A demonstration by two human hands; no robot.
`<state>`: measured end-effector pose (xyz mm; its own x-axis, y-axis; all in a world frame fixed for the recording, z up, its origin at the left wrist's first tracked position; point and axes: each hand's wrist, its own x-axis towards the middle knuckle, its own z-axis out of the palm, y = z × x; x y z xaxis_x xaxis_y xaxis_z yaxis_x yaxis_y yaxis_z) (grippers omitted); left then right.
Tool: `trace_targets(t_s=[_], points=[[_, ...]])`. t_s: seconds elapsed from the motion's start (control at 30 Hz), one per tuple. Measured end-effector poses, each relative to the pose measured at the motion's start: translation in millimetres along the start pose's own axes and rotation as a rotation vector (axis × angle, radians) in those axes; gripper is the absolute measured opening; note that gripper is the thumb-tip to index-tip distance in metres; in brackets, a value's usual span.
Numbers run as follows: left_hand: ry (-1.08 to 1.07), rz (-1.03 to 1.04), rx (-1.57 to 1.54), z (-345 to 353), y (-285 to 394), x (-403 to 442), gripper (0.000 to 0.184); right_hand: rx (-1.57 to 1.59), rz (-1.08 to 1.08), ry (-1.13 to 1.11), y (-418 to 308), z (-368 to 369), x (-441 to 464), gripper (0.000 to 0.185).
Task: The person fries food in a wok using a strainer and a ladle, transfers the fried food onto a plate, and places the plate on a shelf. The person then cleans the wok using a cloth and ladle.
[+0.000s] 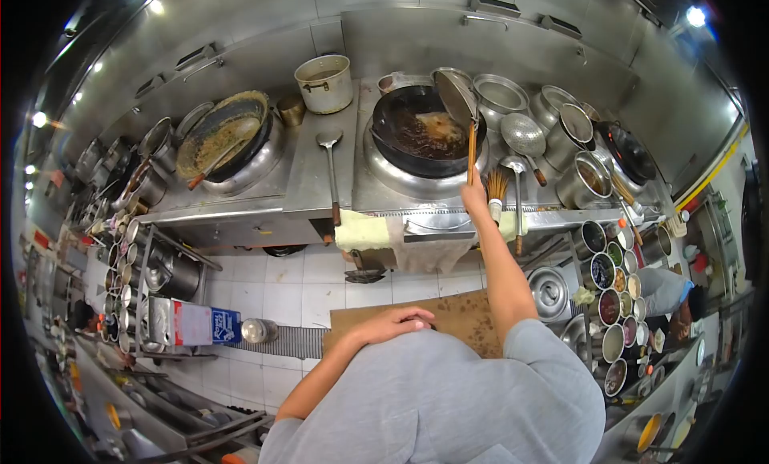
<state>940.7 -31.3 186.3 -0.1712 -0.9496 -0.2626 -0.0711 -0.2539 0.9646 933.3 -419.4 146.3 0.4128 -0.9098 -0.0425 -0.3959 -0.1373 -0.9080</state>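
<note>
My right hand (474, 193) is closed round the wooden handle of a wide, round skimmer (456, 98). The skimmer's head is tilted over the right rear rim of a black wok (392, 156). In the wok is dark, bubbling liquid, with pale golden food (440, 126) near its right side. My left hand (400, 320) lies against the front of my grey shirt, fingers stretched out and holding nothing. To the right of my right hand are a bristle brush (497, 193), a long-handled ladle (517, 193) and a perforated strainer (524, 136).
Another wok (212, 156) with a ladle in it sits on the left burner. Between the burners stand a tall pot (324, 84) and a ladle (329, 156). Metal pots (583, 180) and seasoning containers (602, 270) crowd the right. A person's arm (669, 292) shows at far right.
</note>
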Motion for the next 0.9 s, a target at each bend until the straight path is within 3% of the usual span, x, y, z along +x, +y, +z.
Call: trace_targets(t_s=[0.07, 0.17, 0.23, 0.3, 0.37, 0.43, 0.5, 0.57, 0.63, 0.77, 0.9], points=[[-0.002, 0.029, -0.030, 0.6, -3.6, -0.4, 0.045, 0.347, 0.141, -0.121, -25.8, 2.1, -0.9, 0.075], [0.004, 0.016, -0.017, 1.6, -0.9, -0.7, 0.045, 0.445, 0.172, -0.219, -20.1, -11.3, 37.0, 0.075], [0.028, 0.023, -0.004, 2.0, -3.7, -1.0, 0.045, 0.375, 0.094, -0.226, -19.2, -17.8, 32.6, 0.076], [0.062, 0.030, -0.007, 1.8, -6.0, -4.1, 0.045, 0.017, -0.104, -0.068, -5.8, -23.0, 25.9, 0.074], [0.099, 0.033, 0.001, 1.2, -6.9, -10.5, 0.044, -0.150, -0.457, 0.089, 55.5, -33.9, 59.6, 0.073], [0.127, 0.032, -0.033, -0.3, -12.7, -13.2, 0.043, -0.007, -0.197, -0.150, 35.6, -77.8, 32.8, 0.075], [0.134, 0.018, -0.057, -0.6, -14.3, -14.3, 0.043, 0.203, -0.272, -0.242, 42.3, -103.5, 24.2, 0.077], [0.141, -0.003, -0.027, -1.5, -10.2, -13.9, 0.043, 0.073, -0.164, -0.225, 20.7, -130.8, -0.8, 0.075], [0.141, -0.013, -0.021, -0.2, -9.4, -12.7, 0.043, -0.205, -0.414, -0.161, 13.8, -150.4, -9.0, 0.075], [0.148, -0.037, -0.038, 0.9, -12.9, -6.4, 0.044, -0.555, -0.316, -0.117, -25.4, -179.3, -33.7, 0.069], [0.117, -0.052, -0.061, 0.2, -9.9, 3.6, 0.046, -0.770, -0.430, -0.083, -17.5, -174.0, -2.0, 0.069]])
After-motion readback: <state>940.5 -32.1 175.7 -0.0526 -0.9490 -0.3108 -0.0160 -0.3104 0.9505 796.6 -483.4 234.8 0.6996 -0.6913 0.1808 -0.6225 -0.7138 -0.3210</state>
